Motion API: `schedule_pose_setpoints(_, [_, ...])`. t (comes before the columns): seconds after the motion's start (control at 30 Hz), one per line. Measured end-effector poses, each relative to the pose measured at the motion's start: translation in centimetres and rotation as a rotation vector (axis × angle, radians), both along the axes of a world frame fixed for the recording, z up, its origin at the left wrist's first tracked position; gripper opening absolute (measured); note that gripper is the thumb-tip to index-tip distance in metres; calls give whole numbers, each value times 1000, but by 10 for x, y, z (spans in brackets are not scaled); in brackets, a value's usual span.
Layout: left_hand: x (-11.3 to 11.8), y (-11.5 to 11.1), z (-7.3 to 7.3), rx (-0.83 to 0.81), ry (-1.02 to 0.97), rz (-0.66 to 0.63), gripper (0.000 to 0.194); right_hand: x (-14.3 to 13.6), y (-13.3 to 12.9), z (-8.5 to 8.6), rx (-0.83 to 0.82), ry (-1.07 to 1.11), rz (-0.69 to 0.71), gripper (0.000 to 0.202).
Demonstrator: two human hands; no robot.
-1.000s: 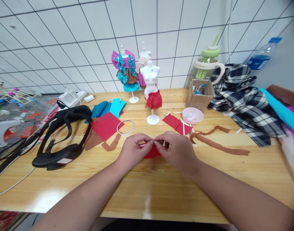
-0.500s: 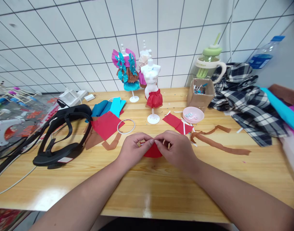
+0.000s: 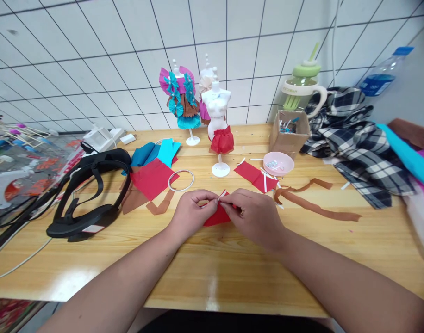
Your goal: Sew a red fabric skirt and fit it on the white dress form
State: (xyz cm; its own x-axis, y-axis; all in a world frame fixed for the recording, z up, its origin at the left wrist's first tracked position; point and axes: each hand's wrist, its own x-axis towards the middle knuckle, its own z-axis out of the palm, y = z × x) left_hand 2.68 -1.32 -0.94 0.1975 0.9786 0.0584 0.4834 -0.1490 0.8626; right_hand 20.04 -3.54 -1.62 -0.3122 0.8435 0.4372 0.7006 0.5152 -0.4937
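Observation:
Both hands meet over a small red paper piece (image 3: 217, 218) at the middle of the table. My left hand (image 3: 194, 210) pinches its upper edge. Opposite it, my right hand (image 3: 255, 215) has thumb and forefinger closed at the same spot, where a thin white strip shows along the red paper. The fingertips nearly touch and partly hide the paper. Just behind them stands a white mannequin (image 3: 217, 104) with a red skirt (image 3: 222, 140). Flat red paper (image 3: 154, 178) and a white ring (image 3: 181, 189) lie to the left.
Behind are a dressed mannequin (image 3: 189, 122), a pink dish (image 3: 278, 164), a cardboard box (image 3: 290, 138) and a lidded cup (image 3: 300, 92). Brown strips (image 3: 312, 208) and a plaid cloth (image 3: 354, 134) lie right. A black headset (image 3: 90, 217) and a glue gun (image 3: 3, 187) are left.
The red paper between my fingers has turned; a pointed upper part and white strip now show. My right fingertips have moved slightly left. The view has shifted a little.

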Motion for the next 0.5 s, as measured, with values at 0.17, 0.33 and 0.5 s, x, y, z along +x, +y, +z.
schedule_pose_setpoints(0.17, [0,0,-1,13,8,-6,17,1,1,0,5,-6,-19,18])
schedule_pose_setpoints(0.33, [2,-2,2,-14,8,-6,16,2,2,1,23,-3,-42,15])
schedule_pose_setpoints(0.5, [3,-4,5,-10,58,13,17,3,4,1,38,-15,-49,15])
